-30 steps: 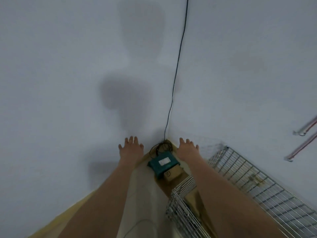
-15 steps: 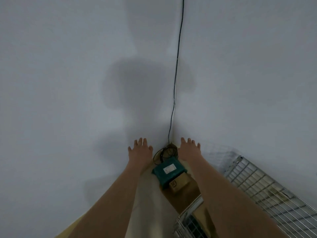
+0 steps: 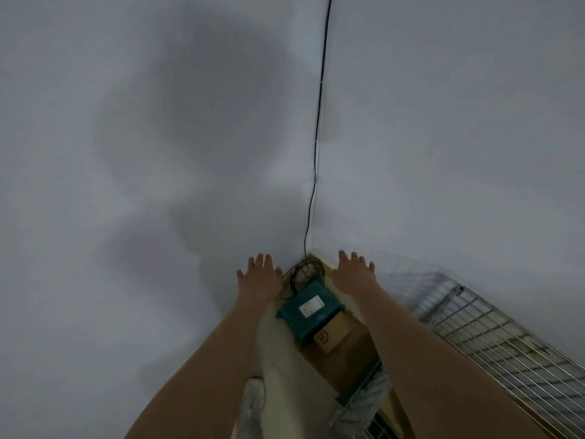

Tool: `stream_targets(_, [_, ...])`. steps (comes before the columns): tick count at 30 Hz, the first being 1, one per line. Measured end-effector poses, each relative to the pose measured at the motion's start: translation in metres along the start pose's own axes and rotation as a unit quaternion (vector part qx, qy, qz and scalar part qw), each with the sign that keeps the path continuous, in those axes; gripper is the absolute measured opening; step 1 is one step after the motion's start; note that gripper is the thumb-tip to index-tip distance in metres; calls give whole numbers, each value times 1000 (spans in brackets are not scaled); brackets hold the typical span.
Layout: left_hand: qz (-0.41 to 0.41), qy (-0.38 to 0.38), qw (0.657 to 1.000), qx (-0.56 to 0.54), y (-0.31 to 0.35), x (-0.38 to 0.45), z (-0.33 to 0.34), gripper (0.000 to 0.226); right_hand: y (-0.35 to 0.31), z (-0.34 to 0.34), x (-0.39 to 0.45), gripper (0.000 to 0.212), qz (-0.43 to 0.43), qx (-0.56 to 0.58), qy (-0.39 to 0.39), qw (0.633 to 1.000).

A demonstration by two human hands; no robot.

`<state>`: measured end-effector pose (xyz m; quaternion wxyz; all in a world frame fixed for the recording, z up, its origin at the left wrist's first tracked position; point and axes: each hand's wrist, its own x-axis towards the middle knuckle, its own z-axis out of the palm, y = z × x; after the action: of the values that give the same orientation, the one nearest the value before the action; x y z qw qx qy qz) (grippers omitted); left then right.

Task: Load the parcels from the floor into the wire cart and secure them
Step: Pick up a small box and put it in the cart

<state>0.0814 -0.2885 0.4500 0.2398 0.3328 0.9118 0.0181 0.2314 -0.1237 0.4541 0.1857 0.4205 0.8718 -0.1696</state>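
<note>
The floor (image 3: 348,369) is tan. In its corner a teal parcel (image 3: 308,312) lies atop a brown box (image 3: 332,335); a coiled black cable (image 3: 304,274) lies just behind the parcel.

White label on teal soft-wrapped parcel (image 3: 308,313): a rectangular sticker (image 3: 311,305) with dark print, too blurred to read.
Mark on brown cardboard box (image 3: 334,334): a dark round printed emblem (image 3: 322,337) on the top face beside the teal parcel; its characters cannot be made out.
Readable text elsewhere: none.
</note>
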Motion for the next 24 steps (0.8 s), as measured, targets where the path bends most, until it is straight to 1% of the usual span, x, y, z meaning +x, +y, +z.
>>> stream_targets(6, [62,-71,995,35,-21,86,4,61,-31,12,54,65,82,35,-12,996])
stream_targets(10, [105,-119,986,53,-24,130,12,62,-34,29,67,64,126,72,-18,989])
stream_targets(16, [150,-170,971,69,-6,173,55,62,-2,72,83,70,208,152,-51,965])
stream_targets(20, [154,-196,964,88,6,195,87,62,27,104,102,63,234,163,-99,953])
stream_targets(22, [156,-203,962,91,12,212,107,62,39,124,118,62,245,171,-110,948])
stream_targets(24, [154,-212,962,71,17,229,130,62,47,145,133,62,260,190,-115,940])
